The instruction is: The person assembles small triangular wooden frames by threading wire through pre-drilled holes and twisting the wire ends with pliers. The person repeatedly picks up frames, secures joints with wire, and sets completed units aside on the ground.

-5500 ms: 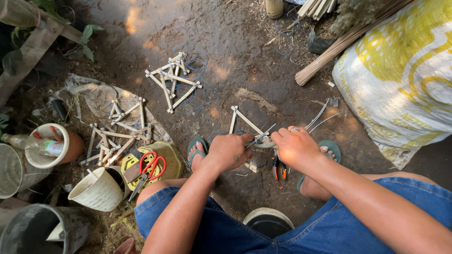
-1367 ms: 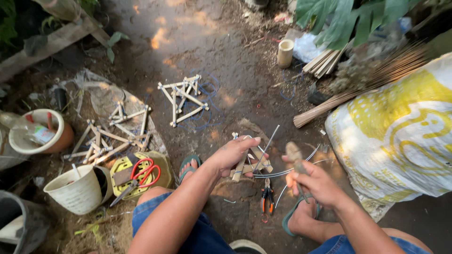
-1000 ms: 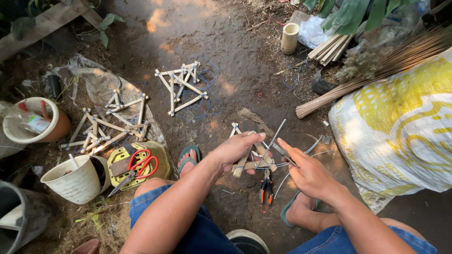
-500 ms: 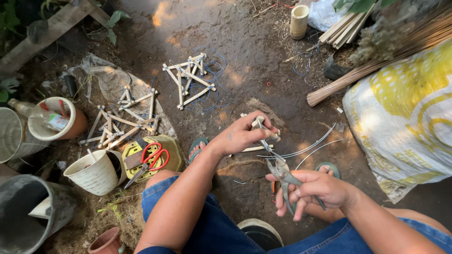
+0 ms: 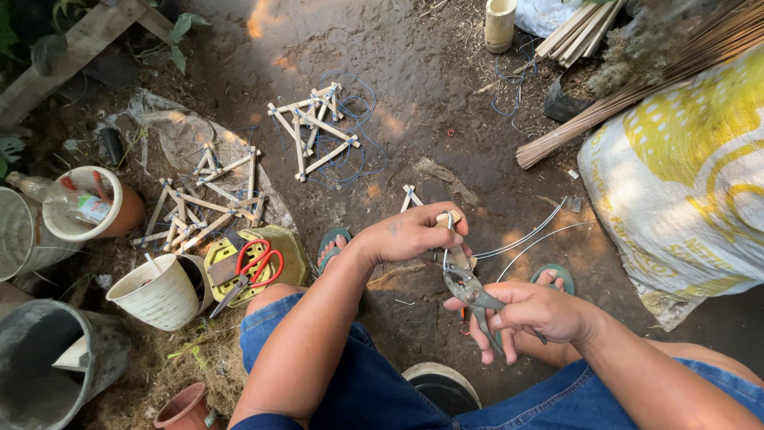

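My left hand point(image 5: 414, 232) grips a small frame of bamboo sticks point(image 5: 413, 196) above the dirt, between my knees. My right hand point(image 5: 535, 314) holds metal pliers point(image 5: 466, 288) by the handles. The pliers' jaws point up at a thin wire point(image 5: 525, 239) that runs from the frame off to the right. Both feet in green sandals point(image 5: 334, 240) rest on the ground below the hands.
A finished bamboo-stick frame point(image 5: 312, 127) with blue wire lies further out, and several more point(image 5: 203, 199) lie at the left. Red-handled scissors point(image 5: 253, 266) rest on a yellow lid. Buckets and pots point(image 5: 159, 291) stand at the left, a large yellow-white sack point(image 5: 684, 175) at the right, a broom bundle point(image 5: 637, 95) above it.
My right hand let go of the frame, picked up the pliers and brought them to the wire at the frame. My left hand has lifted the frame closer.
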